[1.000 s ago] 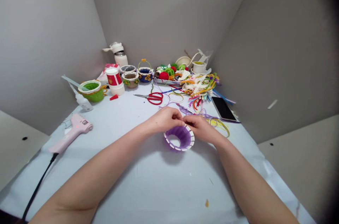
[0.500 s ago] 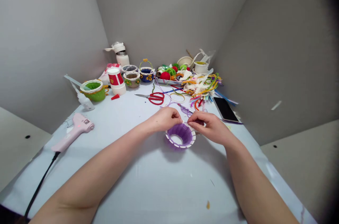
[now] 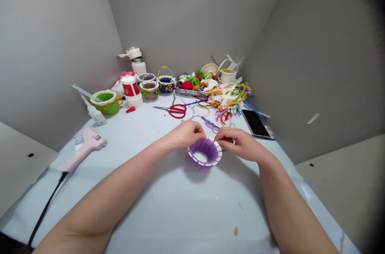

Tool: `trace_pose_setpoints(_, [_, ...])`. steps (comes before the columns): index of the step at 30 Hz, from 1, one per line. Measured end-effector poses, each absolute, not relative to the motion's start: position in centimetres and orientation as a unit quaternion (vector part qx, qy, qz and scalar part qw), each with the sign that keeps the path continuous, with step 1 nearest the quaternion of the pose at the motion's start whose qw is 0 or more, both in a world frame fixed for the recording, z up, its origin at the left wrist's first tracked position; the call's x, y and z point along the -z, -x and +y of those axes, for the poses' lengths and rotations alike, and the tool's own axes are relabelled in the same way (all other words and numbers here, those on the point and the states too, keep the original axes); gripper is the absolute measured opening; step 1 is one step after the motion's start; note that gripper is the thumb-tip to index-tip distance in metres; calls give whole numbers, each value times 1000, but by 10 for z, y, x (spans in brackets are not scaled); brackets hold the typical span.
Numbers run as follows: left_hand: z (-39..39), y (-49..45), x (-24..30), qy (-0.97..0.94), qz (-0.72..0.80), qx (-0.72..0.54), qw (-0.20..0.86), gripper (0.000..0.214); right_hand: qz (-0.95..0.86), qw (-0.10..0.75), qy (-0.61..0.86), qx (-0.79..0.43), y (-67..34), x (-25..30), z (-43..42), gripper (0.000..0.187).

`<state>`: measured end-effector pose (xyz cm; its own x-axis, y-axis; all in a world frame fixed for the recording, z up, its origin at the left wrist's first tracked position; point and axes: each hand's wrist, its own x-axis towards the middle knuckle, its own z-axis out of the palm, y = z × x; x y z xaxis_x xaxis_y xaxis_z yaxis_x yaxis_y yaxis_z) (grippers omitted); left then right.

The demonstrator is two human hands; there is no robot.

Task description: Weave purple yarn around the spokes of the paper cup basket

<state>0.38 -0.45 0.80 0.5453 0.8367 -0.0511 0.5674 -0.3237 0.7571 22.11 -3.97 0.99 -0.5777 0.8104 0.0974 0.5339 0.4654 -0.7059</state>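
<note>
1. A small purple cup (image 3: 205, 153) with a white rim stands on the pale table (image 3: 168, 206), near the middle, between both hands.
2. The left hand (image 3: 185, 134) rests at the cup's far left rim, fingers curled together and pinched at the rim; what they grip is too small to tell.
3. The right hand (image 3: 237, 144) sits at the far right rim, thumb and fingers pinched together on a thin purple strand (image 3: 212, 125) that runs away toward the clutter.
4. Just beyond the hands lie red-handled scissors (image 3: 174, 110) and loose loops of cord.
5. To the right, a dark phone (image 3: 254, 123) lies flat, beside a heap of coloured strips (image 3: 230, 97).
6. At the back stand 3 small decorated cups (image 3: 155, 82), a red-and-white cup (image 3: 130, 89), a white bottle (image 3: 136, 61) and a tray of yarn balls (image 3: 192, 81).
7. On the left are a green basket (image 3: 105, 102), a small glue bottle (image 3: 94, 113) and a pink glue gun (image 3: 86, 148) with its black cord running off the near edge.
8. Nothing lies between the hands and the cup.
</note>
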Motion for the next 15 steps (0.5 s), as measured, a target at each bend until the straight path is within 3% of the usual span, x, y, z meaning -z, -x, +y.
trace_pose_setpoints(8, [-6,7,-22,-798,449,-121,383,20,-812,220,414,-348,-210,2,-36,16])
trace_pose_setpoints(15, [-10,-5,-10,-801,427,-194,372,24,-806,241,421,-341,-202,14,-33,18])
